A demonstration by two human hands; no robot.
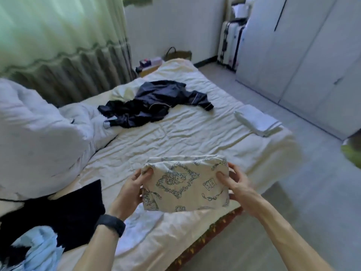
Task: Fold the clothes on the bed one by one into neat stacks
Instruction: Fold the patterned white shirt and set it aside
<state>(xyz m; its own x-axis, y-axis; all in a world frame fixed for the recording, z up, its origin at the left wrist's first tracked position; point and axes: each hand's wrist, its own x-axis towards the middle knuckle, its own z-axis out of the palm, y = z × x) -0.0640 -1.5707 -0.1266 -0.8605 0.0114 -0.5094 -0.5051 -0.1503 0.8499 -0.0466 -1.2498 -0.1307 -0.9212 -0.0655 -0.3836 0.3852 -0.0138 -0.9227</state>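
Folded printed cloth (185,184) held at 6 o'clock, above bed (195,133), pinched at each end by left hand (134,184) and right hand (234,184). Should be held flat, edges matched, then laid near white stack (257,120) at 2 o'clock.

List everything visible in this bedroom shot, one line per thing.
printed cloth: one, cream with dark print, folded, held over the bed's near edge
dark garments: one unfolded heap, navy, far middle of the bed
folded stack: one, white, bed's right edge
black garment: one, black, near left of the bed
light blue garment: one, light blue, bottom left corner
duvet: one, white, bunched at left
bed: one, creased cream sheet
curtain: one, green, behind the bed
suitcase: one, white, beside the wardrobe
wardrobe: one, white, right side
left hand: one, grips the printed cloth's left edge
right hand: one, grips its right edge
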